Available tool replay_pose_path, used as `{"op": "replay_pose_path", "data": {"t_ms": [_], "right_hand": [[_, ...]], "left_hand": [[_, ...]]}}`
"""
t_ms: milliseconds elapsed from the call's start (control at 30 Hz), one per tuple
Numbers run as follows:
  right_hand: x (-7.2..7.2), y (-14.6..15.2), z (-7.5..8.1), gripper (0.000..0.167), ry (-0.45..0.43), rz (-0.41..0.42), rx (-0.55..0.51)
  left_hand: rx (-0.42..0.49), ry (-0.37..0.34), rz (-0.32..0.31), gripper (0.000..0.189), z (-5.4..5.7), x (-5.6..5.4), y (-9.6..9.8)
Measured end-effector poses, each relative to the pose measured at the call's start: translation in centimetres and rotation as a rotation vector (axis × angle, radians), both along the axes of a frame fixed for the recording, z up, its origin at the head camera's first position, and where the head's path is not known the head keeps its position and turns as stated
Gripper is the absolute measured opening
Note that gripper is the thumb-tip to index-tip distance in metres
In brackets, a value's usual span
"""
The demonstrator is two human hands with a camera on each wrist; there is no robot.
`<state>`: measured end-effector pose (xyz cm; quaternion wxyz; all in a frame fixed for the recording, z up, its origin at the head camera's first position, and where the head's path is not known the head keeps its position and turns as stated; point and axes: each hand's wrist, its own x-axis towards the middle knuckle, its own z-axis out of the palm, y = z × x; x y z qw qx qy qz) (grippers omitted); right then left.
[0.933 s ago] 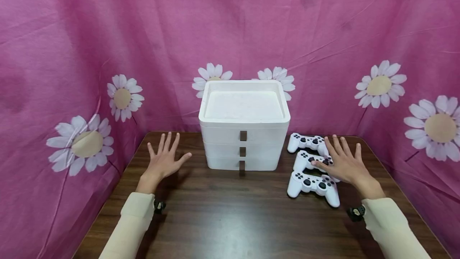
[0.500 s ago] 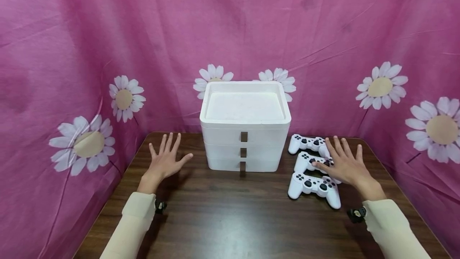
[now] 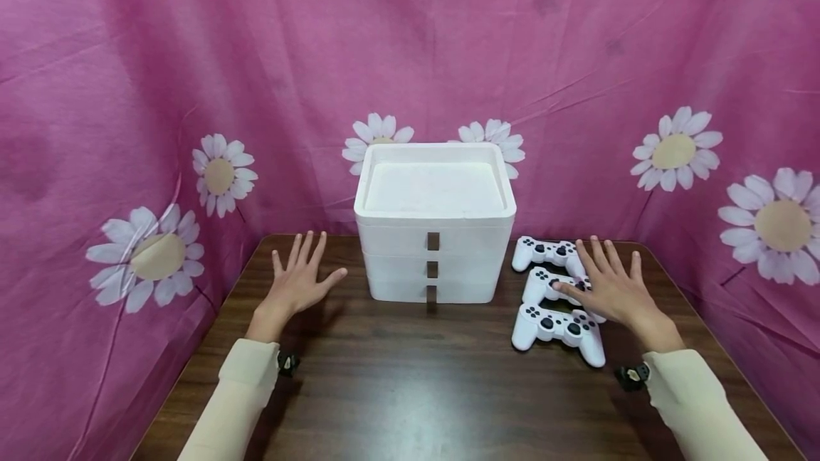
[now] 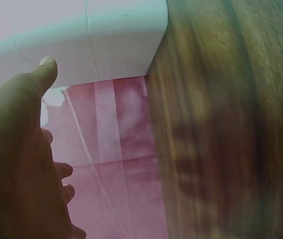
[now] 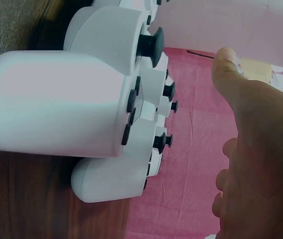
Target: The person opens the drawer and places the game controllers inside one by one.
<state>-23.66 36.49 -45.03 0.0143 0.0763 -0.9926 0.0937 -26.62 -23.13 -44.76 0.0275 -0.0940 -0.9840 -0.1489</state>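
My left hand (image 3: 295,292) is spread flat above the table, left of a white drawer unit (image 3: 433,255), and holds nothing. In the left wrist view its thumb points toward the white unit (image 4: 116,45). Fingers spread, my right hand (image 3: 615,294) hovers over the right part of the white game controllers. These lie in a column right of the unit: a back controller (image 3: 544,251), a middle controller (image 3: 538,289) partly hidden by the hand, and a front controller (image 3: 559,329). In the right wrist view the front controller (image 5: 57,104) appears large, with a gap between it and the hand.
The drawer unit has three stacked drawers with brown pull tabs (image 3: 433,270) and a shallow tray top (image 3: 438,187). Everything stands on a dark wooden table (image 3: 410,375). A pink curtain (image 3: 435,41) printed with white daisies hangs close behind and along both sides.
My left hand has shifted slightly right and toward the back. The right hand stays almost in place over the controllers, and the drawer unit and controllers have not moved.
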Motion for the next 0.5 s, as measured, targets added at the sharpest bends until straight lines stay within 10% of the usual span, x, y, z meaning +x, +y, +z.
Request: {"op": "replay_pose_path", "data": {"t_ms": [200, 500], "right_hand": [[0.1, -0.8, 1.0, 0.099, 0.066, 0.026, -0.05], [1.3, -4.8, 4.3, 0.036, 0.332, 0.022, -0.293]], "left_hand": [[0.073, 0.086, -0.033, 0.09, 0.8, 0.2, 0.6], [0.408, 0.49, -0.064, 0.025, 3.3, 0.4, 2.8]]}}
